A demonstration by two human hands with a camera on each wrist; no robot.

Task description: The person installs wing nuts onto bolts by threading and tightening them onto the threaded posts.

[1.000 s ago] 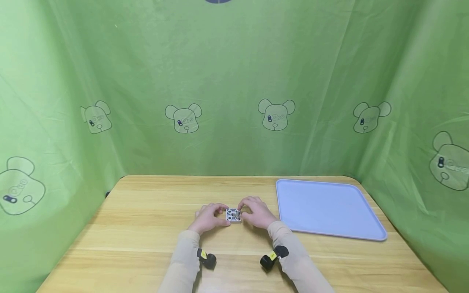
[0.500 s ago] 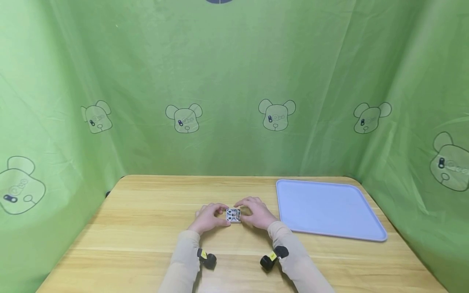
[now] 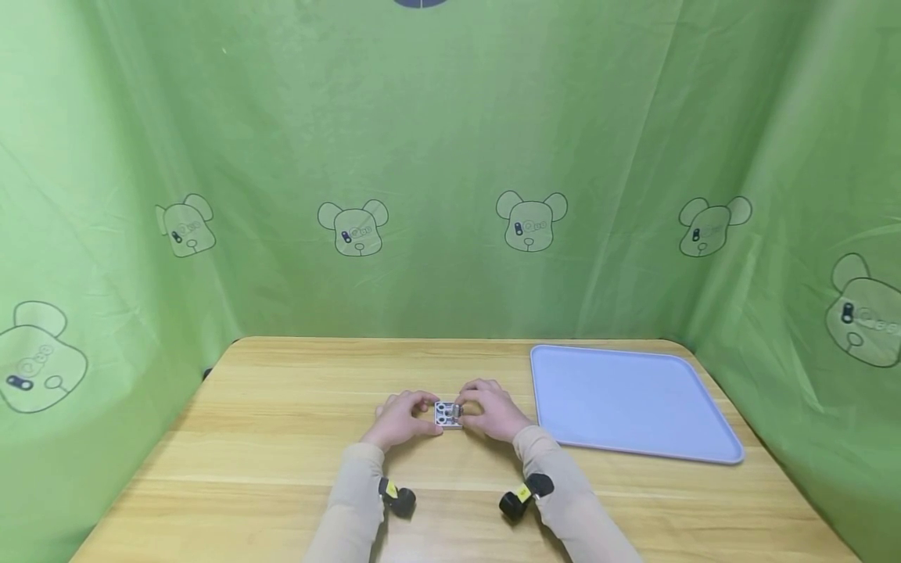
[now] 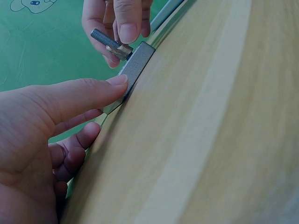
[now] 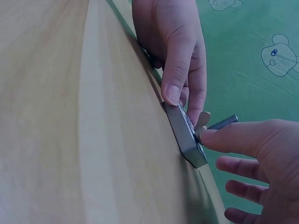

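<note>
A small square grey metal block (image 3: pixel 448 426) with round recesses in its top lies flat on the wooden table. My left hand (image 3: pixel 396 420) grips its left part, thumb on the near side and fingers on the far side. A threaded bolt (image 4: pixel 103 37) stands up from the block's right part, with a wing nut (image 5: pixel 202 122) low on it. My right hand (image 3: pixel 496 410) has thumb and index finger around the wing nut, the thumb tip (image 5: pixel 209 135) right against it. Its other fingers are spread apart. The index fingertip is partly hidden behind the bolt in the left wrist view.
A pale blue rectangular tray (image 3: pixel 633 403) lies at the back right of the table (image 3: pixel 281 469), to the right of my right hand. Green curtains (image 3: pixel 443 289) with bear-head outlines enclose the table's back and sides. Each forearm wears a black wrist camera.
Half a second ago my right index finger reached further left past the bolt. It has now drawn back toward the thumb at the wing nut. The left hand and block stay put.
</note>
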